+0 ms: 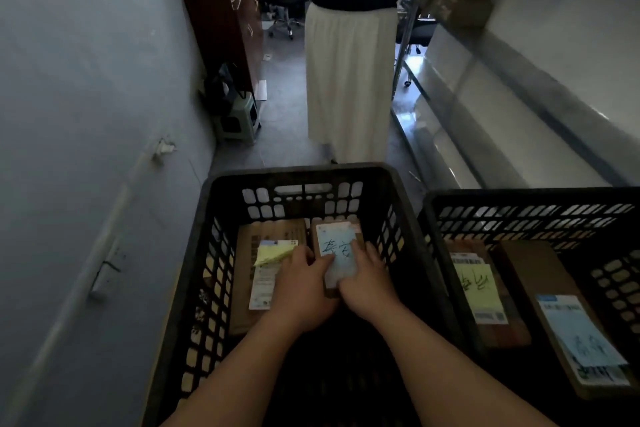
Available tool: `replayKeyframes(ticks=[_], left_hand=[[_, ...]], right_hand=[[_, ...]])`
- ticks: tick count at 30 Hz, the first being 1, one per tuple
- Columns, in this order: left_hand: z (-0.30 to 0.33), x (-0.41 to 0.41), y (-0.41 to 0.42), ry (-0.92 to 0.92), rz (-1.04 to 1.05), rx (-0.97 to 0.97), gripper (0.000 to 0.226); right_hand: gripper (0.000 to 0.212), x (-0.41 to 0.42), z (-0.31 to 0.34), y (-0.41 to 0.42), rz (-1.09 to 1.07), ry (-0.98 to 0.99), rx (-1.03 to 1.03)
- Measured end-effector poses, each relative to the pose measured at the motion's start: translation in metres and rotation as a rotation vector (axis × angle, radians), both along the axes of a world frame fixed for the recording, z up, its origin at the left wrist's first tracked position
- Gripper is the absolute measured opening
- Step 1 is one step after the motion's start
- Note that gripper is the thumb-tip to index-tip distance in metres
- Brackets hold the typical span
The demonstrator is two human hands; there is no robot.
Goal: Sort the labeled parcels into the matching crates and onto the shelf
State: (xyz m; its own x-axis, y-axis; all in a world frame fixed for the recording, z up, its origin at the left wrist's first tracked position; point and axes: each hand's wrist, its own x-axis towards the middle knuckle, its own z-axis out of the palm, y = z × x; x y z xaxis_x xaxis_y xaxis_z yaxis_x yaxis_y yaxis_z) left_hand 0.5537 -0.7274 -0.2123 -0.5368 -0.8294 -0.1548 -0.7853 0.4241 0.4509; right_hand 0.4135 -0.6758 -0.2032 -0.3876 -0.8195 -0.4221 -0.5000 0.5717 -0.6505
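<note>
Head view, left crate: black and slotted, already holding a flat box with a yellow note.
Blue-labelled parcel: inside this crate, beside that box, probably being set down to match.
Left hand: fingers curled on the parcel's left edge.
Right hand: gripping its right edge to steady it.

- I held a small brown parcel with a blue handwritten label in both hands inside the left black crate.
- Beside it lay a flat yellow-noted parcel.
- The right crate held two labeled parcels.
</note>
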Motion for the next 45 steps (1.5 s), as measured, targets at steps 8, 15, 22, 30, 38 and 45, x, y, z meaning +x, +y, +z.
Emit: replayKeyframes(ticks=[8,15,22,30,38,45], left_hand=[[0.038,0.034,-0.025,0.171,0.000,0.121,0.110],[0.102,0.061,-0.024,0.023,-0.046,0.051,0.130],[0.177,0.077,-0.005,0.006,-0.150,0.117,0.143],[0.237,0.039,0.035,-0.002,-0.341,0.090,0.147],[0.260,-0.054,0.105,0.003,-0.622,0.080,0.152],[0.286,-0.144,0.203,0.017,-0.839,0.000,0.145]], right_hand=[[0.124,-0.017,0.055,-0.007,0.255,-0.010,-0.113],[0.130,-0.015,0.116,0.005,0.355,-0.008,-0.171],[0.141,-0.025,0.175,0.043,0.459,0.128,-0.232],[0.144,-0.068,0.232,0.136,0.337,0.276,-0.229],[0.141,-0.125,0.253,0.272,0.102,0.318,-0.240],[0.146,-0.169,0.266,0.408,-0.128,0.362,-0.191]])
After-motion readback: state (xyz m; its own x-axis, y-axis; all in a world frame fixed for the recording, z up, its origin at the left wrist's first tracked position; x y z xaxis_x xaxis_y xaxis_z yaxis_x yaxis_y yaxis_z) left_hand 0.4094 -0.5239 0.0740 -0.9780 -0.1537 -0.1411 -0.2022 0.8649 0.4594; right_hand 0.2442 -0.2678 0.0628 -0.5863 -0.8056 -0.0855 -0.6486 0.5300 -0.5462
